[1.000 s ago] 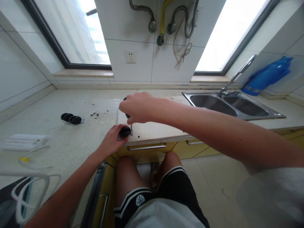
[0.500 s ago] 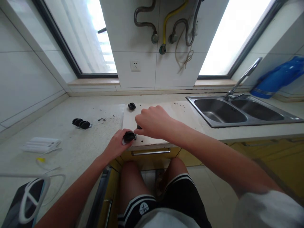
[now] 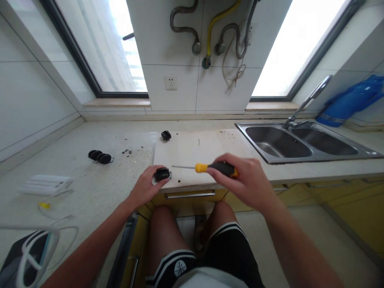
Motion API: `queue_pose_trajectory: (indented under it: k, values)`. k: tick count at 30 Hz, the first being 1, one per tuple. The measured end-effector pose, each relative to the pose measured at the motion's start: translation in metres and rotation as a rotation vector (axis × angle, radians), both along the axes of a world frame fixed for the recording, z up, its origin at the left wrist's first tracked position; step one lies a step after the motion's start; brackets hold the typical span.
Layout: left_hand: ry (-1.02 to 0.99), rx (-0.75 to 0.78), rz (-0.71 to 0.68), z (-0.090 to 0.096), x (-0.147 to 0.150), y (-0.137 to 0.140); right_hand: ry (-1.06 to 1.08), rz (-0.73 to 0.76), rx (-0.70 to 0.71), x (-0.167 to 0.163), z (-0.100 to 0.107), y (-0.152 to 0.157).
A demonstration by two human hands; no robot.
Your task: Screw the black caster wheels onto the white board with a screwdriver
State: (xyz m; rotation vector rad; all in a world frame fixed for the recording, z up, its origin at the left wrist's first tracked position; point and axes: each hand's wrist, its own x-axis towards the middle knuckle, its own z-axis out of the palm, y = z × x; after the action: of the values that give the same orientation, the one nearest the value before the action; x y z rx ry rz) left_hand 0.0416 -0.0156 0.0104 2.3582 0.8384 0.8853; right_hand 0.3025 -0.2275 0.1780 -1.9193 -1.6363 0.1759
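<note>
My left hand (image 3: 148, 182) is closed around a black caster wheel (image 3: 162, 174) at the near left corner of a white board (image 3: 207, 150). The caster's metal plate shows at its right side, against the board. In my right hand (image 3: 247, 180) is a screwdriver (image 3: 220, 168) with a black and yellow handle, its thin shaft pointing left over the board. The tip is just right of the caster, apart from it. Another black caster (image 3: 166, 135) stands at the board's far left corner.
Several black casters (image 3: 100, 156) lie together on the counter (image 3: 120, 180) at left, near small dark screws (image 3: 127, 152). A white power strip (image 3: 45, 185) and cables lie farther left. A double steel sink (image 3: 276, 140) is at right, beside a blue thermos-like container (image 3: 354, 100).
My right hand has moved right and nearer, away from the caster, turning so the screwdriver lies level and shows fully. My left hand stays on the caster.
</note>
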Motion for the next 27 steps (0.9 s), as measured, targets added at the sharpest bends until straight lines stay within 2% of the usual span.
queue_pose_trajectory:
  k: [2,5,7,10,12,14,15,17,19,23,27]
  values:
    - [-0.005,-0.025,0.012,-0.002,0.0,0.001,0.222,-0.098,0.006,0.003,-0.043,-0.029]
    - [0.006,-0.047,0.028,-0.002,0.0,0.0,0.395,-0.223,-0.021,-0.002,-0.096,-0.069]
    - [0.027,-0.041,0.027,-0.001,0.0,-0.002,0.439,-0.263,-0.041,-0.005,-0.12,-0.091]
    - [0.085,-0.029,-0.005,0.005,-0.005,-0.001,0.497,-0.315,-0.002,-0.007,-0.144,-0.114]
    - [0.107,-0.054,-0.054,0.011,-0.009,0.009,0.539,-0.346,0.044,-0.006,-0.153,-0.123]
    - [0.112,-0.094,-0.016,0.018,-0.012,0.03,0.564,-0.374,0.086,-0.006,-0.159,-0.129]
    - [0.117,-0.109,0.07,0.022,-0.013,0.044,0.574,-0.387,0.108,-0.007,-0.161,-0.13]
    - [0.194,-0.088,0.334,0.027,-0.012,0.076,0.589,-0.406,0.148,-0.01,-0.163,-0.131]
    - [0.253,-0.07,0.474,0.028,-0.007,0.108,0.602,-0.415,0.176,-0.014,-0.164,-0.131]
    - [0.372,-0.038,0.607,0.02,0.006,0.149,0.625,-0.434,0.201,-0.024,-0.166,-0.134]
    - [0.456,-0.029,0.637,0.01,0.016,0.163,0.651,-0.456,0.211,-0.031,-0.171,-0.143]
